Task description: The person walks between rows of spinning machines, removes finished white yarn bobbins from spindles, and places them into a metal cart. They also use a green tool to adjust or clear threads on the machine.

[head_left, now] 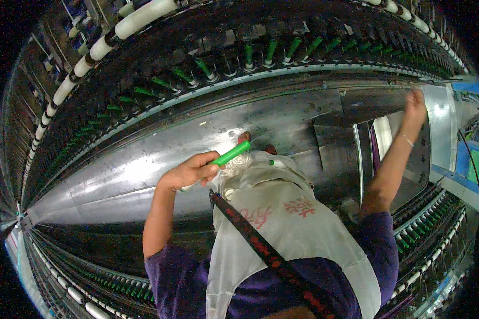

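My left hand (pixel 197 169) is closed around a slim green spinning bobbin (pixel 233 153), tilted up to the right in front of my apron. The bobbin's lower end is partly hidden by my fingers. Loose white fibre (pixel 235 167) bulges from the apron (pixel 282 212) just beside it. A small green end, perhaps of another bobbin (pixel 271 162), shows at the apron's top edge. Away to the right, my right hand (pixel 415 103) is raised with its fingers drawn together. Whether a thread or anything else is between those fingers is too small to make out.
A spinning frame with a row of green bobbins (pixel 249 56) curves along the far side, white rollers (pixel 143 18) above it. Another row of green bobbins (pixel 423 226) lies at near right. A metal-edged box (pixel 358 159) stands below my right arm. Metallic floor (pixel 127 165) runs between the machines.
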`<state>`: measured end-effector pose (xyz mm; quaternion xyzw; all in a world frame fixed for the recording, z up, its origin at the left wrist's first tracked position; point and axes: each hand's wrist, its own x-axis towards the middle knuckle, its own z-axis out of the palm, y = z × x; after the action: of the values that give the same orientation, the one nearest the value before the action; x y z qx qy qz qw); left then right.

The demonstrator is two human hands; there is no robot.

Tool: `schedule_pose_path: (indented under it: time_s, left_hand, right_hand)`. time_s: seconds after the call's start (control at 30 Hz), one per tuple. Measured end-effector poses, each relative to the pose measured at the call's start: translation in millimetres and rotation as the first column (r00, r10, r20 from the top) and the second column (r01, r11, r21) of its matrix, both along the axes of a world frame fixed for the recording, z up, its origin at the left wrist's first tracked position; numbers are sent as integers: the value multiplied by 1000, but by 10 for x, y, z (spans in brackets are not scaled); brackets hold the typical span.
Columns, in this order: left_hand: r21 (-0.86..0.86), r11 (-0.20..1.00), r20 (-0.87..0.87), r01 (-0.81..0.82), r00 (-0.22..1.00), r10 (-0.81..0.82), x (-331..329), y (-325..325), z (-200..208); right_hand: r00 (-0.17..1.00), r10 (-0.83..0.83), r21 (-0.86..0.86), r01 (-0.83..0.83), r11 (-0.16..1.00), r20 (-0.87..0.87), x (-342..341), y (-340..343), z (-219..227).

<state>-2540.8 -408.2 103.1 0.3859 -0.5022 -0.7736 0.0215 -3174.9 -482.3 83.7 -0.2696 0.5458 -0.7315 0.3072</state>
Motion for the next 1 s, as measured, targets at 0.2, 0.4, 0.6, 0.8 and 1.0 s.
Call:
schedule_pose_path:
  time_s: [0.2,0.4,0.6,0.8,1.0]
  left_hand:
    - [-161,976,-211,-148,971,112,-573,-329,224]
    - [-99,855,-268,-508,842,469,-424,-568,598]
    - [511,176,-412,-841,-60,909,-393,-597,12]
    - [698,-85,-330,-711,-425,843,-86,-523,-238]
    - [555,-277,-342,-784,-519,784,36,-401,-260]
  right_hand:
    - [895,341,2,-355,935,-289,2174,46,320]
    - [300,502,29,-836,547,-811,3833,627,229]
    - [176,882,-416,-830,372,437,3683,824,388]
    - [268,445,-183,-646,741,855,3404,803,-548]
    - [203,447,-385,-282,879,871,700,832,-1479]
